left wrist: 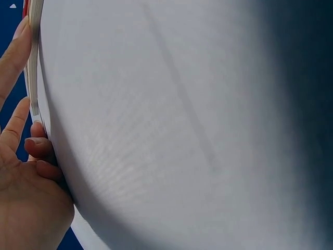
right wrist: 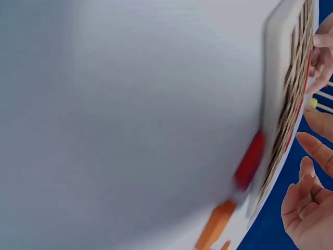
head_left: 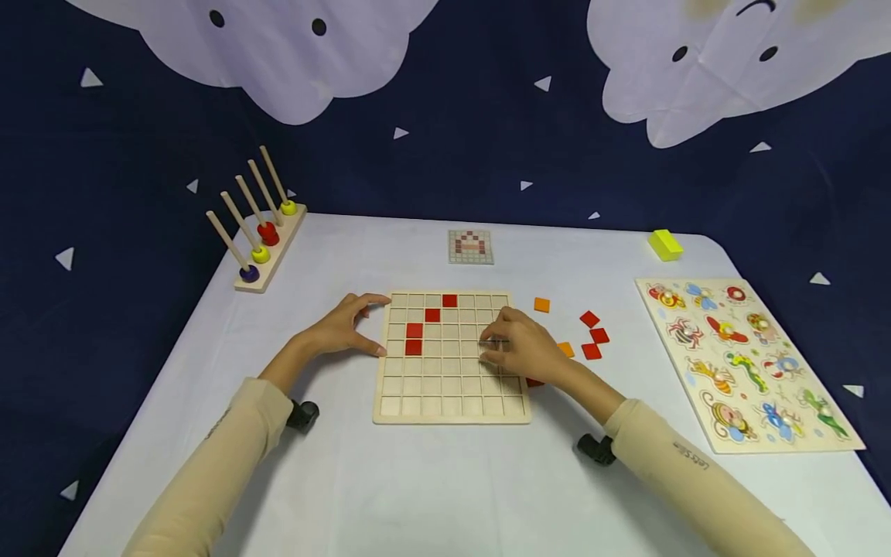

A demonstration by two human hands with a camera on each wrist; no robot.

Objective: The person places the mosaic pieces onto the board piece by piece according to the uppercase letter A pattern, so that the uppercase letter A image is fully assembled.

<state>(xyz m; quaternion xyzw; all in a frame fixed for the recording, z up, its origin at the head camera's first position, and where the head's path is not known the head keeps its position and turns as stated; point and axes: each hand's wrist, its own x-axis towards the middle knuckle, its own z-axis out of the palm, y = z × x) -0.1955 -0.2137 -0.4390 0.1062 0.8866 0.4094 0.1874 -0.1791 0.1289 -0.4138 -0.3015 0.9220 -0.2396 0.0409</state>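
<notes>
A wooden grid board [head_left: 452,416] lies on the white table with several red square tiles [head_left: 414,347] in its upper left cells. My left hand [head_left: 341,325] rests at the board's left edge, thumb and index finger spread along it; the left wrist view shows those fingertips against the board's side [left wrist: 34,57]. Over the right half of the board is my right hand [head_left: 522,346]. Its thumb and index finger stand apart in the right wrist view, with nothing seen between them. A red tile [head_left: 534,382] lies by the right edge, partly hidden under that hand.
Loose red tiles [head_left: 599,336] and orange tiles [head_left: 541,305] lie right of the board. Behind it is a small pattern card [head_left: 471,259]. A peg stacker [head_left: 250,285] stands back left; an insect puzzle [head_left: 748,444] and yellow block [head_left: 665,245] are at the right.
</notes>
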